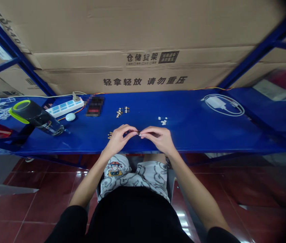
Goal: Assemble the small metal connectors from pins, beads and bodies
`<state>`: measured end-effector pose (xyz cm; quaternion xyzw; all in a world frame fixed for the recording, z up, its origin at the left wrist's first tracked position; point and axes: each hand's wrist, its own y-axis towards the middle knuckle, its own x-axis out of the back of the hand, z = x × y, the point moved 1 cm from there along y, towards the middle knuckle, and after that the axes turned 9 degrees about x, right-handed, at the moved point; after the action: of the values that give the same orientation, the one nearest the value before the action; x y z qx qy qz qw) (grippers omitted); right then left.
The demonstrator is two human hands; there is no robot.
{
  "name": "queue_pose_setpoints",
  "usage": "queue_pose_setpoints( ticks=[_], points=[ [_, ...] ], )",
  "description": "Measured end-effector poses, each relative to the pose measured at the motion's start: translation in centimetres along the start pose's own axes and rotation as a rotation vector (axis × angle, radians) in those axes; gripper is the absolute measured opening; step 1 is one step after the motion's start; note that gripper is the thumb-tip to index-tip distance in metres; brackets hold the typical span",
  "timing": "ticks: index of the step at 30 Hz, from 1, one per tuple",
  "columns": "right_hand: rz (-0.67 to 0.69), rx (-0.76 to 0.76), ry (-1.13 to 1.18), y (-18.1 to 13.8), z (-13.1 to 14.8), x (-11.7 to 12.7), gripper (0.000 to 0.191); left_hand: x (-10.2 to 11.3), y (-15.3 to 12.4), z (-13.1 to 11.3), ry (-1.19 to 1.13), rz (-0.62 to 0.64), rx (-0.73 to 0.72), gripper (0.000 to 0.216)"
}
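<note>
My left hand [119, 138] and my right hand [158, 137] meet over the front edge of the blue shelf [196, 135]. Both pinch a small thin dark part [138, 132] between their fingertips; what it is I cannot make out. Small brass-coloured parts [110, 135] lie just left of my left hand. A cluster of small metal connectors [122, 111] lies further back on the shelf. Several tiny white pieces [162, 120] sit behind my right hand.
A dark bottle with a green ring [35, 116] lies on its side at the left, beside a white power strip [65, 106], a white oval object [70, 116] and a dark device [94, 105]. A white charger with coiled cable [222, 104] sits at the right. Cardboard boxes [143, 40] stand behind.
</note>
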<state>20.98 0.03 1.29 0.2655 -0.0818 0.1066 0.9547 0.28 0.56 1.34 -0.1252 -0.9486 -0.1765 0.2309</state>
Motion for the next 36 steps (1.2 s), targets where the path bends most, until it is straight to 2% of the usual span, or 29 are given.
queue_pose_setpoints(
  ticks=[4,8,15,20,31,36],
  points=[
    [0.009,0.013,0.009,0.04,0.00,0.04,0.009,-0.04,-0.01,-0.08,0.021,0.021,-0.033,0.013],
    [0.058,-0.062,0.069,0.08,-0.20,-0.14,0.014,0.06,0.00,-0.14,0.052,-0.009,-0.064,0.012],
    [0.034,-0.112,0.082,0.17,-0.66,-0.33,0.019,-0.12,-0.06,0.05,0.177,-0.046,-0.053,0.011],
    [0.069,-0.114,0.052,0.17,-0.67,-0.31,0.018,-0.17,-0.14,0.12,0.117,-0.078,-0.068,0.010],
    [-0.034,-0.059,0.026,0.10,-0.83,-0.21,0.015,-0.24,-0.24,-0.13,0.031,-0.076,-0.080,0.010],
    [-0.016,-0.027,-0.039,0.22,-0.96,-0.14,0.015,-0.39,-0.30,-0.08,0.024,-0.079,-0.054,0.015]
  ],
)
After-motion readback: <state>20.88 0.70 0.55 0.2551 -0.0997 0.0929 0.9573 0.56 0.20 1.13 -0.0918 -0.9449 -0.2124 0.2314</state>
